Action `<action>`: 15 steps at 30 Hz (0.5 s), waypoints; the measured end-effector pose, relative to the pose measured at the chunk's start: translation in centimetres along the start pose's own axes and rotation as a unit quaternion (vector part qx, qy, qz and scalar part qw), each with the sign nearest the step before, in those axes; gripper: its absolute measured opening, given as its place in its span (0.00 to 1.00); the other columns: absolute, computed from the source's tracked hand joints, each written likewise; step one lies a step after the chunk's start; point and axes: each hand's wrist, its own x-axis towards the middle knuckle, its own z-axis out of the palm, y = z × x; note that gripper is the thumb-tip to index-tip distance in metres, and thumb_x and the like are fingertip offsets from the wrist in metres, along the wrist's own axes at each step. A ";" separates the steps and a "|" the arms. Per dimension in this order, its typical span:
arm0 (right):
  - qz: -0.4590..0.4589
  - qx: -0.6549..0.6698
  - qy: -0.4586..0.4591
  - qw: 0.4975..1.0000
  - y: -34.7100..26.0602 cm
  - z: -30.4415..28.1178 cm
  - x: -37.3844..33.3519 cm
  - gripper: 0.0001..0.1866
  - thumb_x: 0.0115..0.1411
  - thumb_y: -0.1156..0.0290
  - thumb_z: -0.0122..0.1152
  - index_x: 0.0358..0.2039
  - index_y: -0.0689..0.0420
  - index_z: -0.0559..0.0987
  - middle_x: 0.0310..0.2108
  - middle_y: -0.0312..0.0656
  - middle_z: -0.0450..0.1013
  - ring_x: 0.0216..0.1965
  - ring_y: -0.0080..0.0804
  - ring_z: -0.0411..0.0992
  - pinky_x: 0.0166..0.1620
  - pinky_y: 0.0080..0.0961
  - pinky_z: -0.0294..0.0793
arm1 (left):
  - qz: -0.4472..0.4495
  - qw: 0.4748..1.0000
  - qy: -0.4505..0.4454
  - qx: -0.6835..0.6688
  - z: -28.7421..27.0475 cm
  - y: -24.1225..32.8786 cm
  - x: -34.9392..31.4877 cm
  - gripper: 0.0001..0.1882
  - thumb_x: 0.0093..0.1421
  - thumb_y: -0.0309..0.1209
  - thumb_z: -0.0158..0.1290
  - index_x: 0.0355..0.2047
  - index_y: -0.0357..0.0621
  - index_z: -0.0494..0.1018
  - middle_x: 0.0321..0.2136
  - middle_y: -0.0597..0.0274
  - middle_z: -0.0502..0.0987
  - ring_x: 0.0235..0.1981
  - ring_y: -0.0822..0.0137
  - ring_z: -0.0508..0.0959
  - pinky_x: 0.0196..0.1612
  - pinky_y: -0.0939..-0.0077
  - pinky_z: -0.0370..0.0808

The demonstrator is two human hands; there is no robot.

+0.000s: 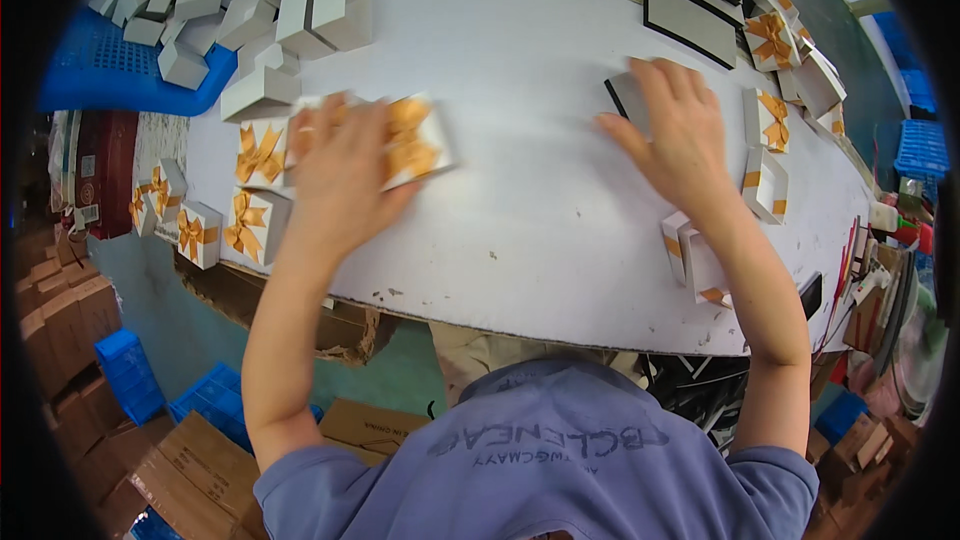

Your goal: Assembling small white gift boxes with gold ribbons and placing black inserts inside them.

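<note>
My left hand (345,165), blurred by motion, is over white gift boxes with gold ribbon bows on the left of the white tabletop. One bow-topped box (425,145) sticks out at its right, and another bowed box (260,152) sits just to its left. Because of the smear I cannot tell whether the fingers grip a box. On the right, my right hand (685,130) holds a small grey piece with a black edge (625,100) between thumb and fingers. The palm hides much of that piece.
Plain white boxes (325,10) and a blue basket (120,65) of more boxes fill the far left. Bowed boxes (200,235) line the left edge. Black-edged grey panels (690,22) lie at the back. More ribboned boxes (765,185) stand along the right, near a phone (811,295).
</note>
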 end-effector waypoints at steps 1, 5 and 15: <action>0.064 -0.059 -0.021 0.996 1.2 -0.2 -0.3 0.24 0.48 0.56 0.64 0.39 0.61 0.72 0.40 0.46 0.68 0.43 0.43 0.66 0.44 0.36 0.65 | 0.004 1.000 0.000 0.001 -0.6 -1.2 -0.3 0.40 0.38 0.46 0.65 0.50 0.41 0.65 0.51 0.58 0.65 0.57 0.51 0.59 0.57 0.49 0.50; 0.072 -0.038 -0.094 0.992 0.8 0.3 -0.4 0.23 0.46 0.57 0.65 0.35 0.62 0.72 0.34 0.45 0.69 0.36 0.42 0.69 0.37 0.35 0.72 | -0.006 0.997 0.054 0.057 -2.1 -2.1 2.4 0.39 0.42 0.49 0.62 0.51 0.41 0.65 0.55 0.52 0.60 0.58 0.51 0.57 0.57 0.49 0.52; -0.013 0.102 0.153 0.983 -1.1 -3.5 -1.0 0.09 0.48 0.74 0.58 0.32 0.59 0.79 0.27 0.39 0.70 0.31 0.36 0.70 0.35 0.31 0.71 | 0.092 0.978 0.106 -0.155 2.2 -1.7 5.7 0.38 0.42 0.42 0.65 0.48 0.36 0.62 0.50 0.47 0.63 0.52 0.50 0.63 0.52 0.57 0.61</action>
